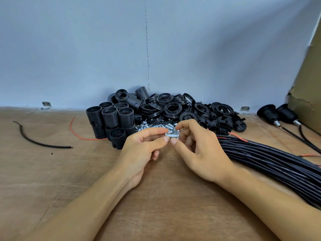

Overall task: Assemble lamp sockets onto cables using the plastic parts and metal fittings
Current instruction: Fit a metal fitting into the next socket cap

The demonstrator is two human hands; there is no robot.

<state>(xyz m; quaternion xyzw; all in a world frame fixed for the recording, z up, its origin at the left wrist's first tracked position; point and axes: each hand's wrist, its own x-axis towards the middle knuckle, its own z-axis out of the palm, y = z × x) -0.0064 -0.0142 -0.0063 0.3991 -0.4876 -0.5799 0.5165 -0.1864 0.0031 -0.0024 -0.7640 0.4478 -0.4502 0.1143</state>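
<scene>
My left hand (144,150) and my right hand (198,150) meet above the wooden table (165,206), both pinching one small threaded metal fitting (171,135) between thumb and fingers. Just behind them lies a heap of silver metal fittings (152,126). Black threaded socket bodies (112,122) stand to the left of it. Black rings (172,106) and black socket caps (224,124) are piled behind and to the right. A thick bundle of black cables (271,159) runs from the caps toward the right front, under my right forearm.
Two assembled sockets on cables (278,113) lie at the far right beside a cardboard box (307,87). A loose black cable piece (34,141) and a red wire (76,134) lie at the left. A grey wall (121,49) closes the back.
</scene>
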